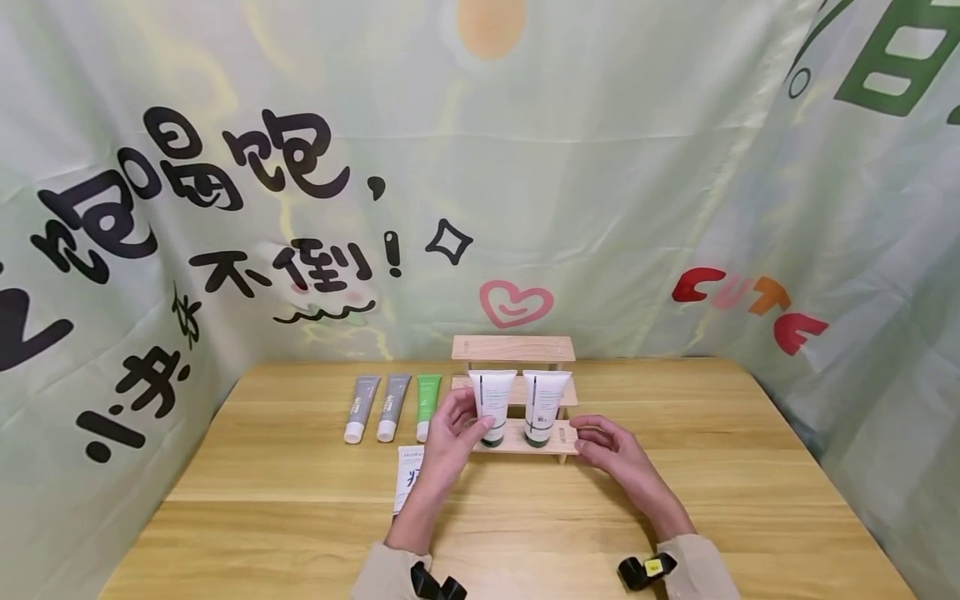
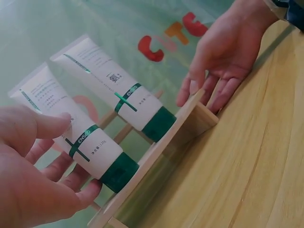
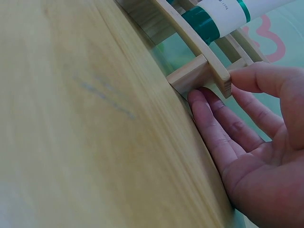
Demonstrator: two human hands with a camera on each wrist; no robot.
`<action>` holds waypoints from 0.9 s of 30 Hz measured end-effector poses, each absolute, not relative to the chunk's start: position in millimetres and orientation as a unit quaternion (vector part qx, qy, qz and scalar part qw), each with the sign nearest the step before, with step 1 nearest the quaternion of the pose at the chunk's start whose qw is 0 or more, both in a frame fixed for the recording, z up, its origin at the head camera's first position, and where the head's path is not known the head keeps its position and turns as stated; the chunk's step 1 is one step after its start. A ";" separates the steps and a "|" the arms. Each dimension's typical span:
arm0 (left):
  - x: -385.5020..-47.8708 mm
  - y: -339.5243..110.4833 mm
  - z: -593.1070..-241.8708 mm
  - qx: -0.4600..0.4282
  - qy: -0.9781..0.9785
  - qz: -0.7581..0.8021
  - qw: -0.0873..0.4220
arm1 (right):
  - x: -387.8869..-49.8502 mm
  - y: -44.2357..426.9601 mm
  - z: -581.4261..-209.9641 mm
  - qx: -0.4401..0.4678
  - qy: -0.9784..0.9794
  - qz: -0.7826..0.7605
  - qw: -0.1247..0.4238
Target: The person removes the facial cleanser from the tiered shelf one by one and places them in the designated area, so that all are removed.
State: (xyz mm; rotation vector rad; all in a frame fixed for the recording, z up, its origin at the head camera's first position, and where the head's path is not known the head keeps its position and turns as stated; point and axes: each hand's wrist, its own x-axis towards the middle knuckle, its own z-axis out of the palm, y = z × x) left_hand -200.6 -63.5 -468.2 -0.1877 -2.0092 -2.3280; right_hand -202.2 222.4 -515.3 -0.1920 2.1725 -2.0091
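Two white tubes with green caps stand cap-down on the lowest step of a wooden tiered rack (image 1: 513, 347). My left hand (image 1: 450, 442) holds the left white tube (image 1: 492, 400), thumb across its front and fingers behind it. Beside it, the right white tube (image 1: 544, 400) stands untouched. At the rack's right end my right hand (image 1: 618, 454) grips the end of the lowest board (image 3: 216, 71), with fingers curled in under it by the support. In the left wrist view both dark green caps rest on the board.
Left of the rack lie two grey tubes (image 1: 363, 408) (image 1: 393, 407) and a green tube (image 1: 428, 404). A white tube with blue lettering (image 1: 409, 475) lies nearer, partly hidden by my left arm. Printed cloth (image 1: 600, 208) hangs around the wooden table (image 1: 750, 467).
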 end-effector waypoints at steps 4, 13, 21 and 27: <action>-200.0 -61.0 -468.4 -0.053 -0.653 -0.754 0.040 | -201.7 224.1 -515.5 -0.058 0.731 -0.675 0.087; -195.2 -70.1 -460.5 -0.043 -0.670 -0.738 0.071 | -200.4 223.5 -513.5 -0.062 0.732 -0.673 0.083; -189.2 -84.8 -448.7 -0.040 -0.686 -0.722 0.082 | -201.8 225.1 -514.6 -0.055 0.730 -0.676 0.088; -182.2 -95.9 -443.0 -0.024 -0.711 -0.697 0.086 | -202.7 225.1 -517.1 -0.054 0.730 -0.675 0.090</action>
